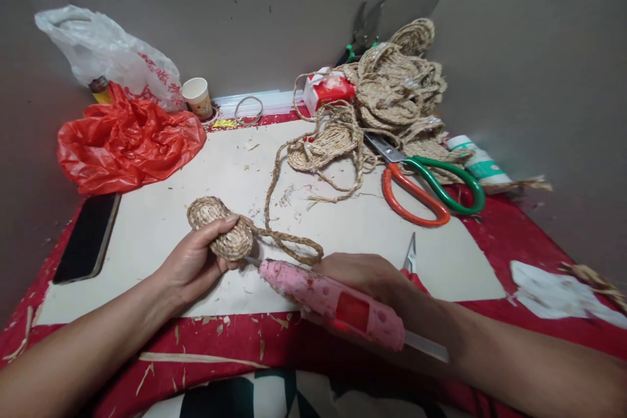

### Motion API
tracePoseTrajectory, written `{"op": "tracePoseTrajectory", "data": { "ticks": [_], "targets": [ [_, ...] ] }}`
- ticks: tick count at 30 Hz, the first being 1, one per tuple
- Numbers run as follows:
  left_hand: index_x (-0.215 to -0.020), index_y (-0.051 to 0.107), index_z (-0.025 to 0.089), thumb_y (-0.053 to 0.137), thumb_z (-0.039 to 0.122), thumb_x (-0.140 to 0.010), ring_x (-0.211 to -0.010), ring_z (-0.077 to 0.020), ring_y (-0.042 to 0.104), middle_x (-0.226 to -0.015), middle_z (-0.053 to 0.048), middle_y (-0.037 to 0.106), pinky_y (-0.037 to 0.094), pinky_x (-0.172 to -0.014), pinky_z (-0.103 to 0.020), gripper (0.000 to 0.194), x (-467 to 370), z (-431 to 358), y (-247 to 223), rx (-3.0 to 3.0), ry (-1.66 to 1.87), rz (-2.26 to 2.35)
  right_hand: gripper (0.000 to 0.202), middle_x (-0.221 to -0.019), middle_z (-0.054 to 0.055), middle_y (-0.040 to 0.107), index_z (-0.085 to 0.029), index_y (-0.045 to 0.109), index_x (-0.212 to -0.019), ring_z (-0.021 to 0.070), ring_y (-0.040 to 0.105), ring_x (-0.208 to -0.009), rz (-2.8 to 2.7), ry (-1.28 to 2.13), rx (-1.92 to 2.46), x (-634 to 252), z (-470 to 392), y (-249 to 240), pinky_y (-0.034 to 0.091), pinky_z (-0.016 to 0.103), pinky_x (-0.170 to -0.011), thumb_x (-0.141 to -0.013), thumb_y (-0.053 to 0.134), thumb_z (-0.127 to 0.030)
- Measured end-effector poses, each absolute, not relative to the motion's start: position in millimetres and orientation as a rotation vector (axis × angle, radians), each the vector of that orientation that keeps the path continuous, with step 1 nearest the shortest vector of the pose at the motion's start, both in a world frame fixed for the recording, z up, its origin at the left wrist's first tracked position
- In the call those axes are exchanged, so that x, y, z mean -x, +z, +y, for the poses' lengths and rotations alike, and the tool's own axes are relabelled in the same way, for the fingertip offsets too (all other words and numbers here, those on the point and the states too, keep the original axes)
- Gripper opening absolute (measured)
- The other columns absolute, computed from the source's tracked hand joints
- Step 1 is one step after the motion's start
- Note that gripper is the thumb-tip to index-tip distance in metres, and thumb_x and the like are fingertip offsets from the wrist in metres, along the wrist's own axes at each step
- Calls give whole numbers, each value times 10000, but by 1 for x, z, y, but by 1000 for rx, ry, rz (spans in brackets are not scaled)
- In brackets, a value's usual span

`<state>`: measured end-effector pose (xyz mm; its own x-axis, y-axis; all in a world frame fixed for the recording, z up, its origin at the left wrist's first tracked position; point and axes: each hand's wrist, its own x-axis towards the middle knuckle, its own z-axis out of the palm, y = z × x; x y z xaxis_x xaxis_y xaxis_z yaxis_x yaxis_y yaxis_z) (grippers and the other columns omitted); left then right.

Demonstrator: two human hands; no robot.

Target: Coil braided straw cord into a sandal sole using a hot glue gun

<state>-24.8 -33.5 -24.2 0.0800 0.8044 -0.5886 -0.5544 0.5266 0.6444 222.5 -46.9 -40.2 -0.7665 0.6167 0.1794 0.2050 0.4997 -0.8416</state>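
Here the left hand (198, 269) pinches the coil (206, 211) over the pale sheet (161, 222), likely light and bendy, best held mid-length, as the right hand (365, 271) grips the glue gun (306, 287).

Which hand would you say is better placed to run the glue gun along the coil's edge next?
Probably the right hand: it already holds the glue gun, nozzle close to the edge of the coil, while the left hand is holding the coil.
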Motion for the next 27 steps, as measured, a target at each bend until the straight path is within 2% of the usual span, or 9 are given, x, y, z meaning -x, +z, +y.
{"op": "tracePoseTrajectory", "data": {
  "ticks": [6, 11, 16, 18, 23, 27],
  "targets": [
    [-743, 674, 98, 681, 99, -757, -533, -114, 619, -673, -45, 686, 472, -409, -180, 16, 24, -34, -25, -328, 1025, 1057, 240, -603, -32, 465, -194, 410, -654, 104, 400, -550, -2312, 1203, 688, -224, -48, -43, 334, 246, -554, -836, 559, -239],
    [-743, 680, 95, 670, 102, -771, -483, -98, 587, -643, -33, 674, 445, -374, -172, 30, 23, -36, -27, -332, 1027, 1055, 266, -596, -36, 459, -203, 373, -641, 104, 385, -539, -2322, 1180, 707, -222, -48, -44, 311, 255, -538, -800, 582, -246],
    [-771, 700, 80, 650, 57, -775, -577, -108, 635, -706, -44, 701, 525, -501, -186, 55, 21, -37, -27, -291, 1061, 1090, 273, -606, -39, 462, -204, 355, -628, 106, 394, -549, -2420, 1122, 657, -219, -47, -40, 310, 266, -561, -720, 611, -184],
    [-763, 701, 78, 665, 72, -770, -570, -102, 622, -698, -39, 692, 506, -486, -181, 38, 21, -37, -26, -307, 1070, 1089, 267, -596, -42, 457, -202, 356, -621, 103, 374, -537, -2494, 1093, 697, -218, -47, -37, 286, 266, -542, -705, 604, -153],
    [-805, 727, 71, 734, 175, -733, -559, -95, 588, -683, -32, 677, 469, -474, -175, 126, 27, -34, -15, -470, 1152, 1085, 197, -573, -26, 495, -192, 405, -612, 104, 364, -509, -2623, 975, 789, -217, -49, -30, 238, 255, -508, -681, 560, -92],
    [-780, 739, 108, 780, 233, -694, -580, -102, 584, -659, -15, 666, 476, -520, -176, 157, 31, -36, -2, -654, 1280, 1163, 98, -660, 6, 582, -183, 496, -692, 141, 468, -564, -2736, 758, 830, -215, -50, -33, 280, 278, -562, -709, 573, -127]
  ]
}}
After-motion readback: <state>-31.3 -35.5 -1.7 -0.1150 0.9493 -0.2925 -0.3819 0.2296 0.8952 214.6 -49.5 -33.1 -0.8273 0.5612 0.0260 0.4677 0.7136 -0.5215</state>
